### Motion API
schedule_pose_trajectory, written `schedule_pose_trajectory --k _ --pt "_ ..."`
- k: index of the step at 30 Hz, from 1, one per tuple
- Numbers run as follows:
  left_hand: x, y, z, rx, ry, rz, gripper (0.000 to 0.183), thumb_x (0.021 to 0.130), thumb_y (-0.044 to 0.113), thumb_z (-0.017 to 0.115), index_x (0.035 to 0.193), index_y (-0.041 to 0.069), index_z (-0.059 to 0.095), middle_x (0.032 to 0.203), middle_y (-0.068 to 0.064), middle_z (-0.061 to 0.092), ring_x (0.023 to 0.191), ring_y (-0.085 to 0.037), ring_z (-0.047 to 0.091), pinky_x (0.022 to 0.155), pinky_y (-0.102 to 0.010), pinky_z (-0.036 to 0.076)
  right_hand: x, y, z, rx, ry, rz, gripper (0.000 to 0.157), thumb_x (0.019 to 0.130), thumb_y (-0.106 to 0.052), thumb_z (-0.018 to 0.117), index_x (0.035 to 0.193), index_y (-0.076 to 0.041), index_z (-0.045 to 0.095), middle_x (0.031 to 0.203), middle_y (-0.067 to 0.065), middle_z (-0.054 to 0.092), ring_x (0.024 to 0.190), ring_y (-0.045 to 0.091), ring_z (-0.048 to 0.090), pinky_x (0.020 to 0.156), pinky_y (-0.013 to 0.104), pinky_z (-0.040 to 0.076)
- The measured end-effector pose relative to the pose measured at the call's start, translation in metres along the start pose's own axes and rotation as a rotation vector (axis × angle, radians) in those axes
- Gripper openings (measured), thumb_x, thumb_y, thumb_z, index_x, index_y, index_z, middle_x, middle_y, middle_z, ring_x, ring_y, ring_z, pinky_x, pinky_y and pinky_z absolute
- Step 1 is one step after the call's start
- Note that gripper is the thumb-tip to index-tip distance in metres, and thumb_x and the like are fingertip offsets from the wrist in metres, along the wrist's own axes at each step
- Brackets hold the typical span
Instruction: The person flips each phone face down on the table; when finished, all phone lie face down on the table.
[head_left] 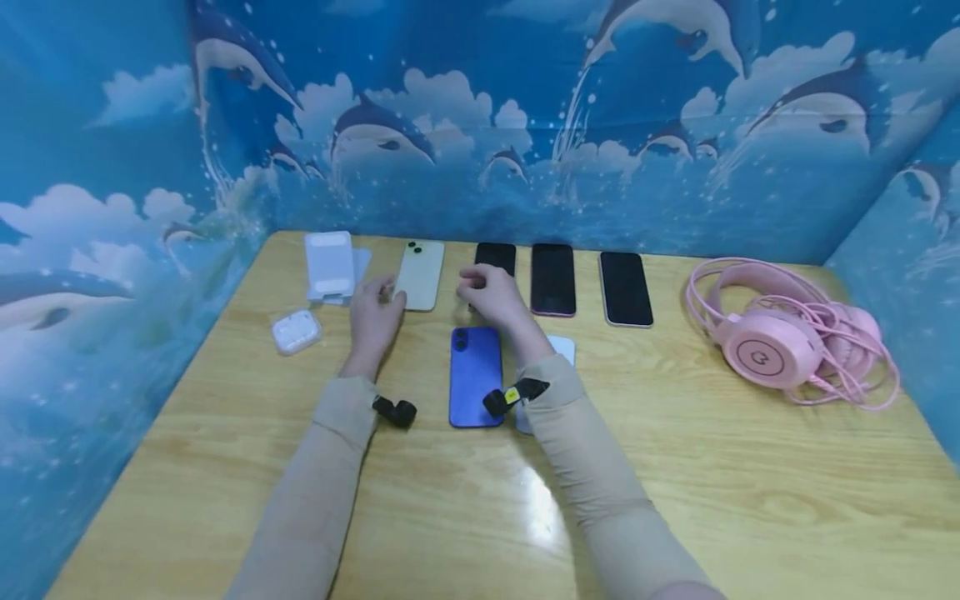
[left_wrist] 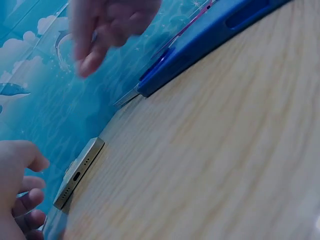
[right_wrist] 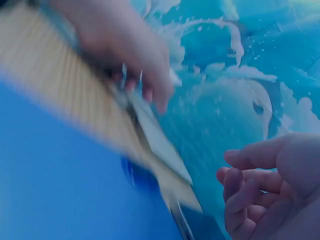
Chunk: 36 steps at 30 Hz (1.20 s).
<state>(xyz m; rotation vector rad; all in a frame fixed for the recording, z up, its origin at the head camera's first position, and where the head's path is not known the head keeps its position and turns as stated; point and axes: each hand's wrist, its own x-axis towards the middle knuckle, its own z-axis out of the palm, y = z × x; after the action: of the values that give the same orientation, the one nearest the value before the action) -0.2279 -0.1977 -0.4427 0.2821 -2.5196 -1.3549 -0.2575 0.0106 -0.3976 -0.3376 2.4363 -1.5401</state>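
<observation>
My left hand (head_left: 375,317) is beside the left edge of a pale yellow-green phone (head_left: 420,277) lying back up; its fingers are loosely bent and hold nothing. In the left wrist view, that hand (left_wrist: 20,192) has a gap between thumb and fingers, near the phone's end (left_wrist: 80,172). Over the table, in front of a black-screened phone (head_left: 497,254), my right hand (head_left: 495,293) hovers and partly hides it. Its loosely curled fingers are empty in the right wrist view (right_wrist: 275,187). A blue-purple phone (head_left: 476,375) lies back up between my forearms.
Two dark-screened phones, one red-edged (head_left: 552,280) and one silver-edged (head_left: 626,289), lie further right. A light-coloured phone (head_left: 562,347) is mostly under my right forearm. Pink headphones (head_left: 772,342) with coiled cable sit far right. At left are a white stand (head_left: 331,262) and a white case (head_left: 296,332).
</observation>
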Motion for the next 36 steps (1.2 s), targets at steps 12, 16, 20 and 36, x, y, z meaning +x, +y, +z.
schedule_pose_trajectory --k 12,16,20,36 --pt "-0.012 0.028 0.031 -0.178 -0.249 0.048 0.033 0.095 0.021 0.058 0.124 0.006 0.062 0.099 -0.010 0.062 0.089 -0.018 0.054 0.081 -0.031 0.045 -0.020 0.044 -0.046 -0.249 0.000 0.082 0.041 0.092 -0.018 0.064 0.129 -0.004 0.055 0.098 0.006 0.060 0.080 0.019 0.053 0.066 0.030 0.043" --pt "-0.009 0.033 0.042 -0.118 -0.298 0.071 0.035 0.094 0.020 0.058 0.126 0.005 0.060 0.103 -0.012 0.066 0.093 -0.023 0.058 0.088 -0.037 0.045 -0.022 0.041 -0.045 -0.316 -0.018 0.070 0.061 0.090 -0.020 0.068 0.141 0.000 0.042 0.095 0.004 0.059 0.073 0.017 0.052 0.064 0.029 0.043" --pt "-0.009 0.035 0.049 0.054 -0.310 0.067 0.037 0.094 0.028 0.057 0.125 0.009 0.062 0.094 -0.008 0.066 0.086 -0.023 0.058 0.081 -0.038 0.046 -0.024 0.041 -0.047 -0.374 -0.026 0.081 0.063 0.089 -0.026 0.068 0.141 -0.001 0.043 0.090 0.002 0.060 0.066 0.015 0.051 0.058 0.028 0.041" --pt "-0.009 0.033 0.055 0.277 -0.405 0.173 0.046 0.093 0.042 0.058 0.133 0.020 0.057 0.110 -0.005 0.069 0.106 -0.024 0.062 0.085 -0.039 0.048 -0.015 0.063 -0.052 0.033 0.036 0.170 0.049 0.084 -0.024 0.074 0.129 -0.009 0.060 0.090 0.002 0.069 0.065 0.011 0.055 0.054 0.022 0.043"
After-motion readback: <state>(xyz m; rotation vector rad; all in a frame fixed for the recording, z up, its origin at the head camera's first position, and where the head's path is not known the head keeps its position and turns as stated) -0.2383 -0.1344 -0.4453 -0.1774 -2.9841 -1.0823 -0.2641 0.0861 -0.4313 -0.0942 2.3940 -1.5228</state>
